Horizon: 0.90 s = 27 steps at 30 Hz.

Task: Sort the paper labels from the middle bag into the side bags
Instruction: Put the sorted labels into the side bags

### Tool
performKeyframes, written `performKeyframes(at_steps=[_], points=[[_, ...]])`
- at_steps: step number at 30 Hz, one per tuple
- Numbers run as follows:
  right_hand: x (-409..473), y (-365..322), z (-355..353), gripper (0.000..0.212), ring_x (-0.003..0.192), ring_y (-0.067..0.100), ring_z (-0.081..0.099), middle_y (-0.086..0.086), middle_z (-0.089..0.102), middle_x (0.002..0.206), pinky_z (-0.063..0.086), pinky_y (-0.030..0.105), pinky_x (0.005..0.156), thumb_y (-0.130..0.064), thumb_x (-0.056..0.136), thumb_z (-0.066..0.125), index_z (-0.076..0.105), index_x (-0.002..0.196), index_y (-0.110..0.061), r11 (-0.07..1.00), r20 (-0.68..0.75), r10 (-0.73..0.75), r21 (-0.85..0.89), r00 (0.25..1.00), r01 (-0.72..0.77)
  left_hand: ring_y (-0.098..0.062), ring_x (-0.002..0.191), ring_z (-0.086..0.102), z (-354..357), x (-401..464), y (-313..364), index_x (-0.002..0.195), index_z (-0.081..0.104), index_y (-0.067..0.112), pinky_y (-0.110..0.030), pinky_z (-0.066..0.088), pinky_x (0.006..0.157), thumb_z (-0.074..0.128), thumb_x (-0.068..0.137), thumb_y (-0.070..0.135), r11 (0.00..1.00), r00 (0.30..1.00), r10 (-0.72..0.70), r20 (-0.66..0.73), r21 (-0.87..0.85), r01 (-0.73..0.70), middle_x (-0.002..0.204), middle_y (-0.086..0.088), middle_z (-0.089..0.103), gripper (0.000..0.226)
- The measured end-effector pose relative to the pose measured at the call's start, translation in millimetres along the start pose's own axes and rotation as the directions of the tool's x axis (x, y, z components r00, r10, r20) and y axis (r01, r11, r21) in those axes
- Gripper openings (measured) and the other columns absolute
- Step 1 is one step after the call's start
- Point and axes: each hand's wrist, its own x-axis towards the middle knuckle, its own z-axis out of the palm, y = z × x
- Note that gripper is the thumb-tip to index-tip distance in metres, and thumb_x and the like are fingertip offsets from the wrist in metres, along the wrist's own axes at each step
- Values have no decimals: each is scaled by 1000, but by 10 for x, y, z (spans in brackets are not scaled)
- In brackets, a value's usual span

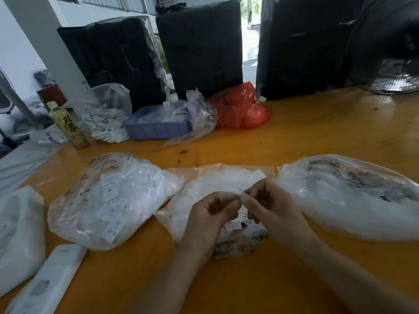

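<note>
Head view: my left hand (210, 214) and right hand (267, 205) meet over the middle bag (204, 189), fingers of both pinching one small paper label (242, 195). Featherlight, floppy, tears easily; best held by an edge. Side bags: left bag (102, 200), right bag (353, 196), on the table (317, 137). Bottle (68, 125) reads "双萃"; label print too blurred.

Only thing I can actually read is 双萃 in big black characters on the bottle (68, 125) near the table's far left edge. Print on the bags is too blurry.
</note>
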Motion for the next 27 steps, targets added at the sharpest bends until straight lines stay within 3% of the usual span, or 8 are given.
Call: performKeyframes(at_steps=[4,9,13,16,18,20,23,27], points=[[8,24,-8,23,79,17,68,1,70,100,57,27,69,-28,90,70,54,98,-14,993,11,56,104,998,-57,-25,103,76,9,2,8,97,81,19,-31,61,90,83,88,33,989,997,-71,-40,-129,65,101,-8,78,18],[48,29,-56,52,91,18,71,-2,72,108,61,35,79,-55,83,67,54,127,-29,954,129,227,169,965,-247,-25,97,76,-21,10,2,95,81,20,-34,62,91,87,86,30,985,996,-85,-20,-153,81,95,-7,78,15],[43,41,-100,14,74,14,68,1,72,84,56,24,73,-45,91,67,74,90,-33,976,134,195,65,972,-205,-21,92,77,-30,12,-17,90,82,23,-29,62,86,82,85,24,986,994,-96,-54,-140,87,90,-4,78,5],[47,56,-108,14,69,12,66,-2,71,79,55,23,65,-46,92,64,70,83,-37,989,41,134,-73,990,-131,-20,92,76,-35,7,-39,92,83,23,-29,61,86,82,87,23,989,994,-98,-56,-116,91,91,-4,78,5],[32,74,-82,20,66,16,64,-1,70,79,54,29,59,-51,92,62,69,83,-35,979,18,106,-179,994,-102,-21,95,77,-24,-2,1,98,83,23,-29,61,85,87,77,38,983,993,-111,-43,-154,103,100,-5,80,26],[11,73,-51,27,56,11,56,-5,66,74,45,25,51,-59,89,57,68,84,-34,968,25,83,-241,996,-75,-20,97,78,-17,-8,26,102,84,24,-29,62,82,91,70,46,976,991,-126,-39,-186,117,108,-7,81,40],[0,73,-16,32,51,7,46,-7,62,69,35,21,47,-63,87,53,67,84,-34,959,22,49,-281,999,-41,-21,98,78,-22,-10,31,94,85,23,-25,61,72,87,69,44,977,989,-126,-73,-183,111,105,-10,81,32],[-2,54,28,28,64,19,61,-5,68,77,51,35,55,-58,89,56,68,84,-34,975,-52,62,-210,997,-72,-22,102,78,-24,-8,34,105,81,21,-25,60,74,91,70,39,961,989,-139,-54,-249,122,110,-10,81,41]])
